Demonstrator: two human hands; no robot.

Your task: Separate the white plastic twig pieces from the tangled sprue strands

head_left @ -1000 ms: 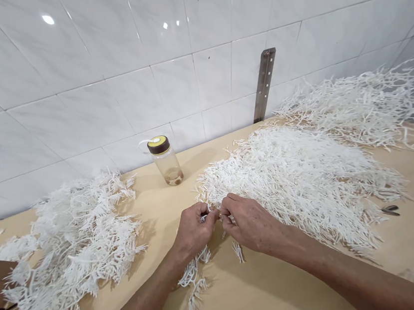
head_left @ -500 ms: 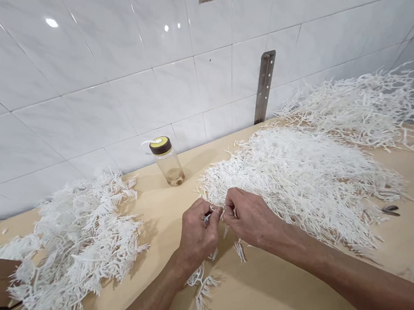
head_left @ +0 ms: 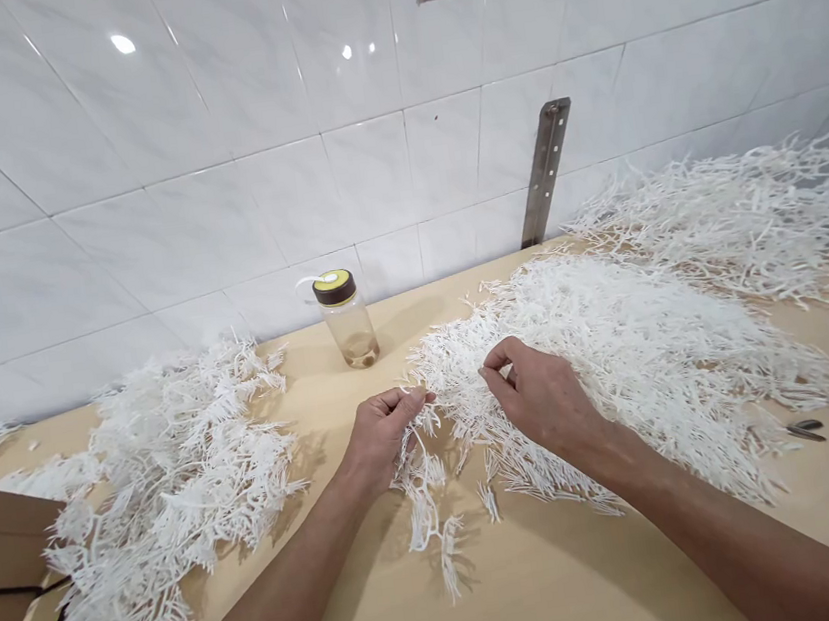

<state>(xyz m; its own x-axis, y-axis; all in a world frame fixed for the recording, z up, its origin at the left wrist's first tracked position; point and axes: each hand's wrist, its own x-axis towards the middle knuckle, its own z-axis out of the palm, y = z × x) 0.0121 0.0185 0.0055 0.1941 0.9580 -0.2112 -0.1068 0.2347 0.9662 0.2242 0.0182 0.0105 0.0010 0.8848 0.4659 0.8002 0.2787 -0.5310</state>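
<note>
The left hand [head_left: 381,440] is at the centre of the work area, its thumb and forefinger pinching a white branched sprig [head_left: 420,496]. The sprig extends from the fingertips, beside and below the hand, toward the near edge of the view; whether its lower end touches the tabletop [head_left: 554,585] cannot be told. The right hand [head_left: 542,396] is apart from the left, above the near-left part of a broad heap of short white pieces [head_left: 637,344]. Its thumb and forefinger are pressed together at the tips, the other fingers curled; whether anything is gripped between them cannot be told.

A small white cluster [head_left: 489,499] lies on the tabletop between the sprig and the heap. To the left is a pile of white branched sprigs [head_left: 200,478], with a brown box [head_left: 0,573] at its outer side. Behind the hands, a clear bottle [head_left: 353,333] with a dark-rimmed, yellow-green lid stands upright, a little brownish matter at its bottom. A perforated metal strip [head_left: 546,173] leans at the tiled wall [head_left: 375,174]. At far right is a tangle of long white strands [head_left: 742,215]; nearer, a small dark metal tool [head_left: 807,429] lies beside the heap.
</note>
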